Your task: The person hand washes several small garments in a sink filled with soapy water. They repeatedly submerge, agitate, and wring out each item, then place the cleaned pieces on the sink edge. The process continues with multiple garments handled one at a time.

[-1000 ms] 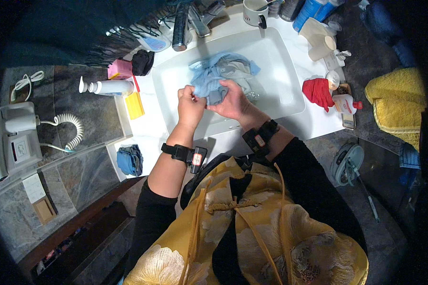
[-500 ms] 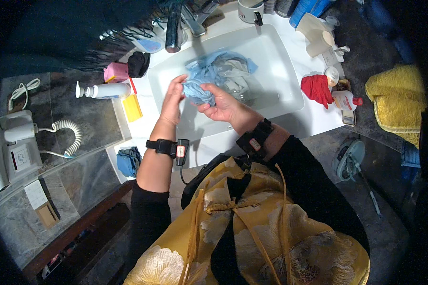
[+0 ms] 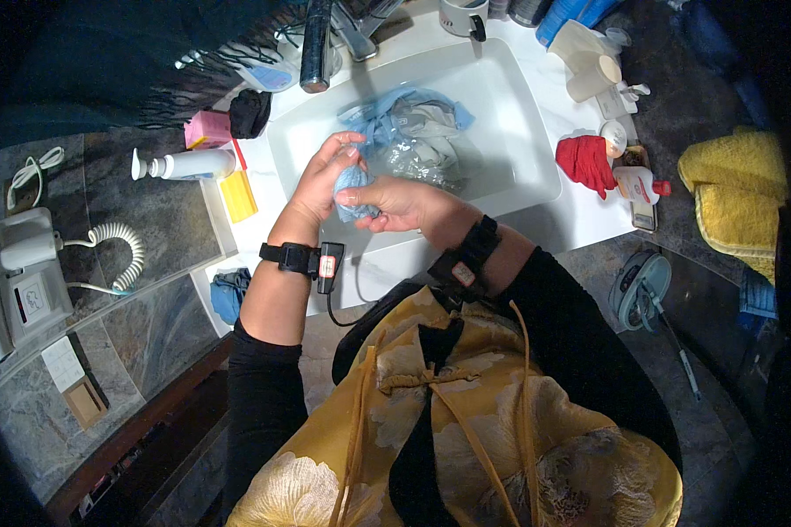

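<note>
Bunched light-blue wet cloth [image 3: 354,191] is squeezed between my two hands at the left side of the white sink [image 3: 523,132]. My left hand [image 3: 322,176] presses it from the left, fingers curled around its upper end. From the other side my right hand [image 3: 394,202] grips it, thumb across the front. Behind my hands, more blue cloth [image 3: 378,114] and a grey-white cloth [image 3: 426,136] lie in water in the sink. Whether the held cloth joins the blue cloth in the water is hidden by my fingers.
A chrome faucet [image 3: 315,53] reaches over the sink's back left. Left of the sink stand a white pump bottle [image 3: 189,164] and a yellow block [image 3: 238,197]. At the right are a red cloth [image 3: 585,164], small bottles and a yellow towel [image 3: 734,193].
Both hands have drawn slightly nearer to me with the blue cloth. It is now bunched more tightly, and my left fingers have closed further over it.
</note>
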`<state>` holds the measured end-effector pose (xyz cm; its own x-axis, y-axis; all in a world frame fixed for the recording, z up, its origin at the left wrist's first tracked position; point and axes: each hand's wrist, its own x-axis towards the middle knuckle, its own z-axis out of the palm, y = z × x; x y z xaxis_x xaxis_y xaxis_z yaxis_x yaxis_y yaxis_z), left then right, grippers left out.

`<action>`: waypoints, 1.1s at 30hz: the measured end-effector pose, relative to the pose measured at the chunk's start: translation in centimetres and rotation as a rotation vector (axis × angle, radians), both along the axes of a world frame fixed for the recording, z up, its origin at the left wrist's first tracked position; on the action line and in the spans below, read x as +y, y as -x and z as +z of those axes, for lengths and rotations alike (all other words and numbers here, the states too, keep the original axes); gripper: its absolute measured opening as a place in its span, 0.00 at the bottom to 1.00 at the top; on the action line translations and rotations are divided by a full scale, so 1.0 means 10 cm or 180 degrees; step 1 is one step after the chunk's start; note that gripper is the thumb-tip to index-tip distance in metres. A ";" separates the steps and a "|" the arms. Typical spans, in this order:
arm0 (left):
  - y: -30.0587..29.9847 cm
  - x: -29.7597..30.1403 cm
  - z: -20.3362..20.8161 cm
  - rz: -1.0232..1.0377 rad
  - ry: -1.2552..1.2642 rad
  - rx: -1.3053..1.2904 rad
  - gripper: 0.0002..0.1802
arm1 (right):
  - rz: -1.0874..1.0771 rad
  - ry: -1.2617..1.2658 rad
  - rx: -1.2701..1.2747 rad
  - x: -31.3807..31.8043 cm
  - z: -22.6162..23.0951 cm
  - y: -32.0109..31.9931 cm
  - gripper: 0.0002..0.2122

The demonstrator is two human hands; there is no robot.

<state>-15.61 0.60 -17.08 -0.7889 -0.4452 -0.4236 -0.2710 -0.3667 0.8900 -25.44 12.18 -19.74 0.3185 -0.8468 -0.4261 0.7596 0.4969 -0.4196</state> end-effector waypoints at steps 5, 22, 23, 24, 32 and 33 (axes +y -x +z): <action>0.05 0.05 0.00 -0.0080 0.0634 -0.0346 0.15 | 0.0177 0.0056 0.0933 -0.03 -0.03 -0.02 0.17; 0.15 0.19 -0.86 -0.0503 0.2575 -0.1857 0.14 | 0.0400 0.0282 0.4268 -0.09 -0.63 -0.23 0.21; 0.17 0.19 -0.86 -0.0455 0.2422 -0.2013 0.15 | 0.0375 0.0168 0.4030 -0.07 -0.62 -0.22 0.24; 0.17 0.17 -0.85 -0.0351 0.2378 -0.2001 0.16 | 0.0327 0.0059 0.3799 -0.05 -0.60 -0.21 0.26; -0.14 -0.30 -0.05 -0.0106 -0.1145 0.0305 0.43 | -0.0064 0.0159 0.0440 -0.07 -0.05 0.22 0.20; -0.17 -0.33 0.07 -0.0366 -0.0983 0.0437 0.45 | -0.0007 0.0235 -0.0154 -0.07 0.04 0.22 0.19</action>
<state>-13.87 -2.66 -16.35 -0.8853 -0.2176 -0.4110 -0.2117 -0.5983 0.7728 -27.63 11.46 -19.32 0.3354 -0.8760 -0.3465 0.7809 0.4643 -0.4179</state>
